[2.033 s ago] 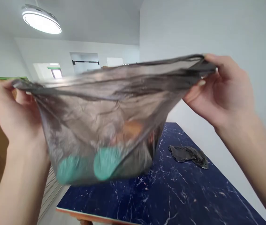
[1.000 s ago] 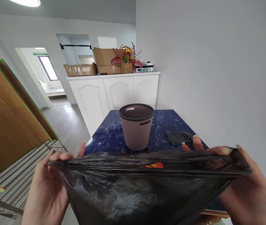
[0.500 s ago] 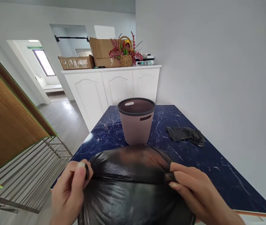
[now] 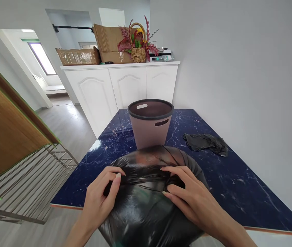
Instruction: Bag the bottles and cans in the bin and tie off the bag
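Black bag [image 4: 146, 212], one: left hand [image 4: 101, 200], right hand [image 4: 190, 202] fingers pinch gathered top; one bin [image 4: 149, 127], one spare bag [image 4: 206, 142] behind.

The bin [image 4: 150, 123] stands on the table [image 4: 238, 185] behind the bag [image 4: 148, 206], spare bag [image 4: 206, 143] right.

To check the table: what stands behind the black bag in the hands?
A bin stands behind the black bag, which covers its base. The bin's inside bottom is hidden.

L hand [image 4: 98, 202], R hand [image 4: 193, 202], bare forearms [image 4: 229, 230], long nails [image 4: 118, 175]
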`<state>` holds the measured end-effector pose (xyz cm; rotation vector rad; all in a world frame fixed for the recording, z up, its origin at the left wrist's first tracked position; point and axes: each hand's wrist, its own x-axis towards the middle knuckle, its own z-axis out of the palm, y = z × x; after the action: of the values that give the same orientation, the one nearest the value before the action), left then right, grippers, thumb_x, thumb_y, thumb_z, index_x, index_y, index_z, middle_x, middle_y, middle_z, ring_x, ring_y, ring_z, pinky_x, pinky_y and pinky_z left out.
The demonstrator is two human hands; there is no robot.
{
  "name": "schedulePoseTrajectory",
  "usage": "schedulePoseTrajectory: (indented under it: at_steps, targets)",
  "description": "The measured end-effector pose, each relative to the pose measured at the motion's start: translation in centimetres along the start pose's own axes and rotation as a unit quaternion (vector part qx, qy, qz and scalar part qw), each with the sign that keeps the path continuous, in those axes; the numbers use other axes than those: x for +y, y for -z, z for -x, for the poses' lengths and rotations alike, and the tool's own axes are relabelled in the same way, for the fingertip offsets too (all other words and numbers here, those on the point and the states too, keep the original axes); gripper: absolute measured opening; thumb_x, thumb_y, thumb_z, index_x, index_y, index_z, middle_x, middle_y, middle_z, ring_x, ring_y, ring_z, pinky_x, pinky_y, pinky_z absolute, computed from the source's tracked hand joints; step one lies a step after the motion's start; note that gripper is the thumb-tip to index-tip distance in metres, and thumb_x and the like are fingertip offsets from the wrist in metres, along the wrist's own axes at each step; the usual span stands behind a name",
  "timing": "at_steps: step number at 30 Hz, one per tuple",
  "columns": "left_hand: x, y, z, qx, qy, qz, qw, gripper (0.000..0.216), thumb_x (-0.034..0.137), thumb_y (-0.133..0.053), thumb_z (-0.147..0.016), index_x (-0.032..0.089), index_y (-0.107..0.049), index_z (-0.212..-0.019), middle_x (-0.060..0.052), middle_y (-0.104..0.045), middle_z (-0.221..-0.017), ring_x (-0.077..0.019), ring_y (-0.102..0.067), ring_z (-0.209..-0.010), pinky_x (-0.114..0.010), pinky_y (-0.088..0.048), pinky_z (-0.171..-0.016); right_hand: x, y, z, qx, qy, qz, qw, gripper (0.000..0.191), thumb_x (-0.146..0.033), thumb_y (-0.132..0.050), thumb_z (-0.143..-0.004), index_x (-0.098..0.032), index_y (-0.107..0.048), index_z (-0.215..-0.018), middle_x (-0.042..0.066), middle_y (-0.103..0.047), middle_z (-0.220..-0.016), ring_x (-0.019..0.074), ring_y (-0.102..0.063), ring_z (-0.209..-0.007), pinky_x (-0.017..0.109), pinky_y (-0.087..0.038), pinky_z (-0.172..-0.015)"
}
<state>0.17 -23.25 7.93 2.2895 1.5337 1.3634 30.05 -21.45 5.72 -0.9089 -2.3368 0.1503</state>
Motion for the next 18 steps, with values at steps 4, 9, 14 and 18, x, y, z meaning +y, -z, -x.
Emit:
schedulePoseTrajectory:
  at_steps: [4, 9, 14, 18]
  targets:
    - [-0.9, -0.9, 0.3, -0.016, -0.033, -0.011, 0.999, 0.023, 0.017, -0.054, -0.106, 0.025, -0.06, -0.086, -0.007, -0.077, -0.125, -0.0197, -0.077, -0.107, -0.029, -0.057, -0.092, 0.3, -0.7, 0.4, -0.027, -0.016, -0.005, 1.0, 0.024, -0.029, -0.05, -0.113, -0.025, -0.061, -0.092, 0.01, -0.046, -0.167, 0.0407, -0.044, -0.148, 0.062, -0.062, -0.099]
    - [-2.1, -1.8, 0.7, -0.066, -0.054, -0.033, 0.996, 0.019, 0.019, -0.053, -0.109, 0.023, -0.062, -0.093, -0.011, -0.075, -0.138, -0.0206, -0.077, -0.117, -0.028, -0.058, -0.095, 0.8, -1.2, 1.2, -0.09, -0.068, -0.023, 0.993, 0.029, -0.035, -0.046, -0.115, -0.028, -0.067, -0.096, 0.002, -0.037, -0.176, 0.0431, -0.031, -0.158, 0.07, -0.058, -0.105]
    - [-2.8, -2.8, 1.0, -0.101, -0.035, -0.04, 0.993, 0.019, 0.024, -0.051, -0.112, 0.023, -0.061, -0.096, -0.011, -0.073, -0.142, -0.0206, -0.076, -0.12, -0.029, -0.057, -0.098, 1.2, -1.2, 1.4, -0.112, -0.088, -0.044, 0.989, 0.03, -0.039, -0.047, -0.115, -0.028, -0.068, -0.096, 0.0, -0.039, -0.175, 0.042, -0.029, -0.16, 0.07, -0.057, -0.109]
    - [-3.3, -3.5, 1.2, -0.119, -0.013, -0.041, 0.992, 0.021, 0.027, -0.049, -0.113, 0.023, -0.062, -0.098, -0.011, -0.073, -0.144, -0.0205, -0.076, -0.12, -0.03, -0.058, -0.098, 1.4, -1.3, 1.5, -0.114, -0.093, -0.054, 0.988, 0.03, -0.04, -0.047, -0.115, -0.027, -0.066, -0.095, 0.001, -0.045, -0.171, 0.0402, -0.034, -0.159, 0.068, -0.055, -0.112]
